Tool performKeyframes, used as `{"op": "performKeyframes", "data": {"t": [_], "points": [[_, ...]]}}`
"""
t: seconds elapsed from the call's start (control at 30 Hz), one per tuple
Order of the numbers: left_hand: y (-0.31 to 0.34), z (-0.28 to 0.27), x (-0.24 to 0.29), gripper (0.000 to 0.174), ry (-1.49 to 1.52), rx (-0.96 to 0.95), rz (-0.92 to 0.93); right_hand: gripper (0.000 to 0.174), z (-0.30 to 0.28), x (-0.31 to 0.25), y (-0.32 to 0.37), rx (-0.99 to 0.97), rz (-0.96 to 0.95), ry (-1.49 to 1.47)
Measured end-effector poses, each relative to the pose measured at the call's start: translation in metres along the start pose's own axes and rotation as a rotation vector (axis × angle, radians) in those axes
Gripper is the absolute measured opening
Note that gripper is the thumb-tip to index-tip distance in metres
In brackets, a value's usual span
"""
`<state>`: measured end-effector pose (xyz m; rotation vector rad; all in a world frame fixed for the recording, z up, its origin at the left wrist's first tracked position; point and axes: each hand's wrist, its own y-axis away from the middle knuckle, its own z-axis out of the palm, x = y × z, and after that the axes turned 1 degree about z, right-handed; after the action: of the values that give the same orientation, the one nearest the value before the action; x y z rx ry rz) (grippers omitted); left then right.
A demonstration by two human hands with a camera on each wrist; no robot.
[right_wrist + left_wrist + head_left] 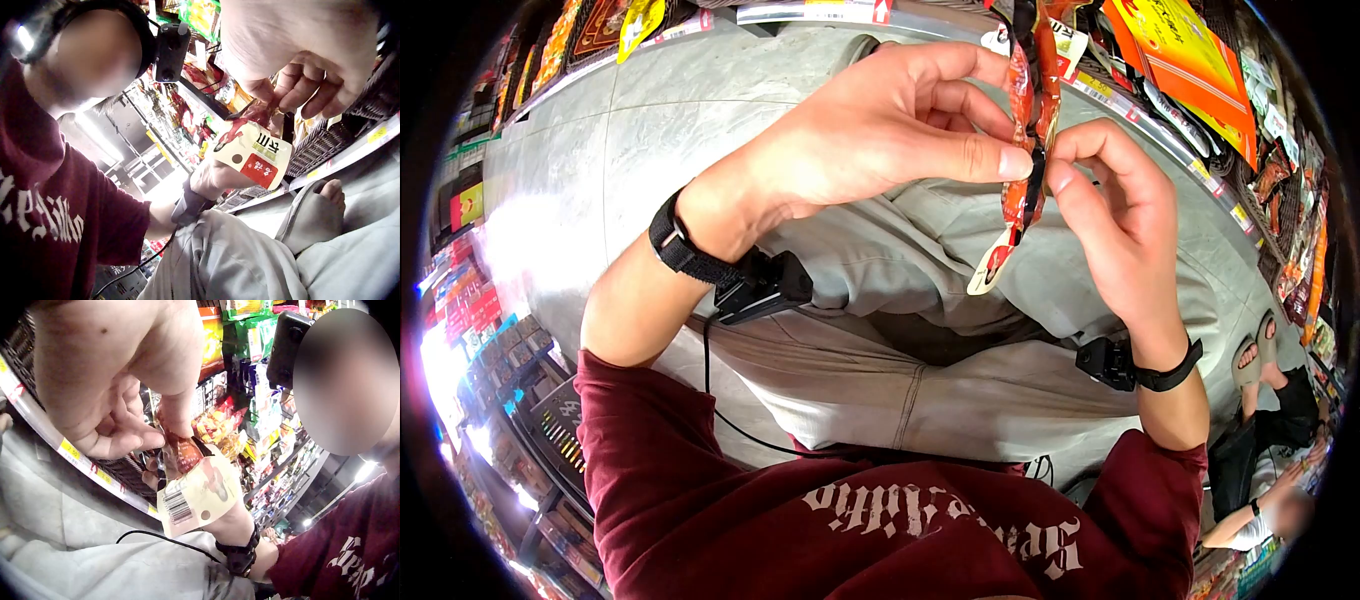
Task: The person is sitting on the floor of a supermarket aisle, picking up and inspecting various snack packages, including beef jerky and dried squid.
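Observation:
A narrow plastic snack packet (1021, 130), with red-orange contents showing, hangs in front of the person. Its cream card label (199, 499) carries a barcode on one side; the right wrist view shows the label's other face (255, 155) with a red block and printed characters. The left hand (900, 125) pinches the packet between thumb and curled fingers from the left. On the other side, the right hand (1122, 215) pinches the packet's edge between thumb and forefinger; in the right wrist view, this hand (306, 56) is close above the card.
Shelf edges with price tags (815, 12) curve around the front. Bright orange-yellow bags (1190, 70) and other packets fill the right-hand shelf. Woven baskets (325, 147) stand along it. Another person's sandalled feet (1258, 350) are at the right. A black cable (708, 370) runs along the lap.

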<state>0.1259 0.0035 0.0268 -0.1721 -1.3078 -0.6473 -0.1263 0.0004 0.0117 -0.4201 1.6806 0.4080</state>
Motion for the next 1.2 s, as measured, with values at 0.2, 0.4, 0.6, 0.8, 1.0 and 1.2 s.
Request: {"op": "performKeyframes", "data": {"t": [0.2, 0.4, 0.6, 0.8, 1.0, 1.2], "points": [[-0.001, 0.000, 0.000, 0.040, -0.024, -0.029, 0.010, 0.004, 0.001, 0.001, 0.000, -0.001, -0.011, 0.009], [-0.001, -0.001, -0.002, 0.036, -0.024, -0.042, 0.009, 0.004, 0.001, -0.001, -0.001, -0.003, -0.019, 0.008], [0.000, 0.002, 0.002, 0.036, -0.017, 0.002, -0.020, 0.004, -0.001, 0.000, -0.001, -0.002, -0.007, 0.000], [0.001, 0.005, 0.006, 0.036, -0.052, 0.062, -0.062, 0.010, 0.003, -0.009, -0.002, 0.046, 0.030, -0.098], [0.001, 0.008, 0.009, 0.032, -0.051, 0.077, -0.045, 0.012, 0.002, -0.008, 0.000, 0.032, 0.017, -0.140], [-0.001, -0.001, 0.000, 0.033, -0.125, 0.060, -0.031, 0.011, 0.000, 0.004, 0.000, 0.013, 0.021, -0.079]]}}
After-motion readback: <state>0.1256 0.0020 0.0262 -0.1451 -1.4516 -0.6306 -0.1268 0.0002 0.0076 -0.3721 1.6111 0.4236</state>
